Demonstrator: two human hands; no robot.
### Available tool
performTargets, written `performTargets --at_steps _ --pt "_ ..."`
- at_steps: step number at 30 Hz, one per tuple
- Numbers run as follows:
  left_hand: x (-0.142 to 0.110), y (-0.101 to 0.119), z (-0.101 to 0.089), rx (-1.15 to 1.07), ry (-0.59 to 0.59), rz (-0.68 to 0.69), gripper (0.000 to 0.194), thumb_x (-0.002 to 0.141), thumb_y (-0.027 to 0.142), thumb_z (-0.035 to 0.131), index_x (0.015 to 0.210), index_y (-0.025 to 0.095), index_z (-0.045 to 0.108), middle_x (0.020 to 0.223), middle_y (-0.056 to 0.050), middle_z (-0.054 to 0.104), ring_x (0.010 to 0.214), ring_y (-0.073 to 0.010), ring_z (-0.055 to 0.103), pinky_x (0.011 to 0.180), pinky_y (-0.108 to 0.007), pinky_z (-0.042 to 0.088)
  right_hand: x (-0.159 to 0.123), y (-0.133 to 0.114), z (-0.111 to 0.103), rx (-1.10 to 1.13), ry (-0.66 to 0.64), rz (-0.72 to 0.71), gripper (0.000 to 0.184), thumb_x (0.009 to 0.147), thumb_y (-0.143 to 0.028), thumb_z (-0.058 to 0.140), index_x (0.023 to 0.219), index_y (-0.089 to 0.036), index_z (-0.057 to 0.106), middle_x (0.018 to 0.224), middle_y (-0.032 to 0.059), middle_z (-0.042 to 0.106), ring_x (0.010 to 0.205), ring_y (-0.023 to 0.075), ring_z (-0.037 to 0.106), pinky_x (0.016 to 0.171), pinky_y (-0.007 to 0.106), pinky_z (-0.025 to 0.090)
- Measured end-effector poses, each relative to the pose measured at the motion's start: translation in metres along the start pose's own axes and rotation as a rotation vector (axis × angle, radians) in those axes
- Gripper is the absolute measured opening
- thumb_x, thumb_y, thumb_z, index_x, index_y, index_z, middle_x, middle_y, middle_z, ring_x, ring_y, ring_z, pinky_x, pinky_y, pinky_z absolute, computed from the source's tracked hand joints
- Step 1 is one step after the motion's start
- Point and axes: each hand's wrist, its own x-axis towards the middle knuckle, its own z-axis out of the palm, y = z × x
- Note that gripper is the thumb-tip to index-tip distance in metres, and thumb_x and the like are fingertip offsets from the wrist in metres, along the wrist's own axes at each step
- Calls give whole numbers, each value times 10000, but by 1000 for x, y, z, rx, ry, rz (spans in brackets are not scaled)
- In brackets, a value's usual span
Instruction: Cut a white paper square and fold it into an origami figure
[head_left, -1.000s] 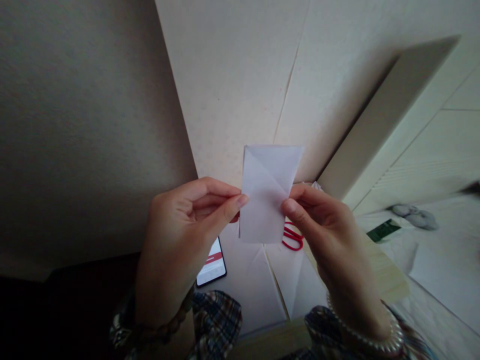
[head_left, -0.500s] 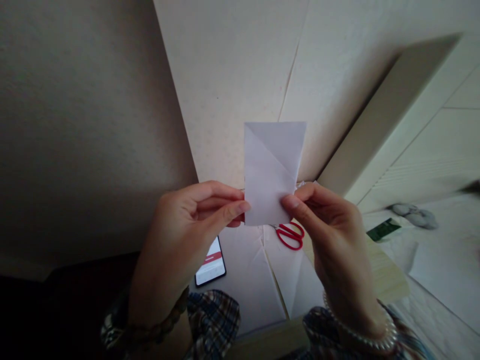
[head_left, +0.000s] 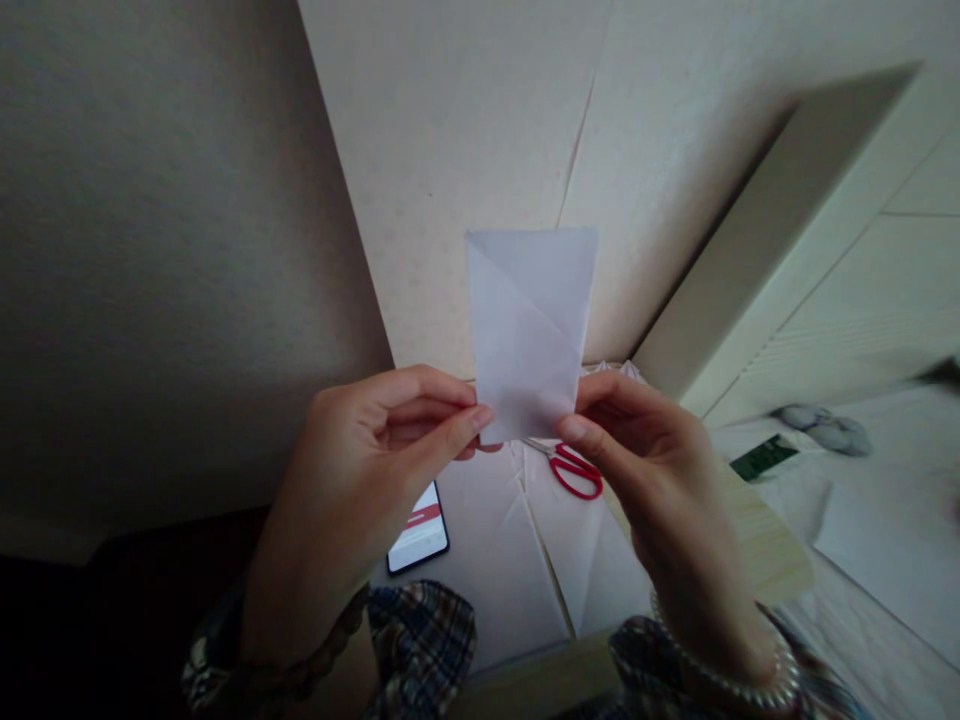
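A small white piece of paper [head_left: 532, 320] with a diagonal crease is held upright in front of me. My left hand [head_left: 397, 450] pinches its lower left edge between thumb and fingers. At the lower right corner, my right hand [head_left: 645, 450] grips it the same way. Below the hands lie red-handled scissors [head_left: 576, 472], their blades partly hidden. A phone [head_left: 420, 535] with a lit screen rests under my left wrist. Larger white sheets [head_left: 502, 590] cover part of the table.
The wooden table [head_left: 772, 555] meets a pale wall [head_left: 465, 120] at the back. Small folded paper points [head_left: 630, 371] show behind my right hand. Off to the right are a green packet [head_left: 765, 457], a grey object [head_left: 825, 430] and another white sheet [head_left: 892, 560].
The paper has shifted slightly left and up, with both hands still pinching it. More of the scissors and the folded points behind shows now.
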Motion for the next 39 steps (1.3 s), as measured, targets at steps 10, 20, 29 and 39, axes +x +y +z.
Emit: performTargets --at_steps 10,20,29,39 --pt "1 -2 -1 23 -22 15 192 718 88 753 607 241 719 569 94 734 524 -68 710 537 -73 548 -1 0 -1 -126 -10 32 256 832 -254 725 600 -212 626 578 -47 597 621 115 555 583 260 378" --pt "1 -2 -5 110 -115 28 143 736 131 752 645 240 733 611 85 750 560 -53 709 538 -39 506 4 -7 -5 -157 42 34 234 796 -243 747 619 -203 600 628 -41 604 623 113 534 559 259 358" --pt "6 -6 -7 198 -183 -36 28 721 182 749 722 209 757 729 3 806 647 -130 749 602 -147 566 7 -7 -7 -185 0 25 291 812 -270 710 584 -205 541 605 -35 549 604 119 497 519 256 318" --pt "5 0 -6 127 -141 8 183 720 101 725 584 223 718 566 77 726 525 -50 667 502 -53 475 1 -7 -3 -193 -66 47 205 814 -280 717 653 -206 614 672 -22 610 677 134 532 582 271 361"
